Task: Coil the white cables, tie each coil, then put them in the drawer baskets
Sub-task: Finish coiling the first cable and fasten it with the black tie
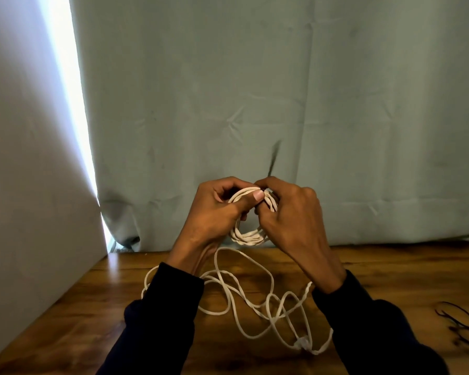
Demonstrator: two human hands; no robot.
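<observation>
Fingers of both the left hand (217, 209) and right hand (287, 212) grip the white cable coil (251, 236). Its uncoiled slack (255, 301) trails below toward the tabletop's near edge.

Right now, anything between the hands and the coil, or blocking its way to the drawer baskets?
Nothing between them: left hand and right hand both grip the white coil above the wooden table. Loose cable trails from it. No drawer baskets in view, so that path cannot be judged.

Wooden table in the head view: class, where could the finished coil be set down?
Bare wood lies left of the loose white cable, toward the white wall, and between that cable and the dark thin ties at right. The middle, under both hands, is crowded with loops.
</observation>
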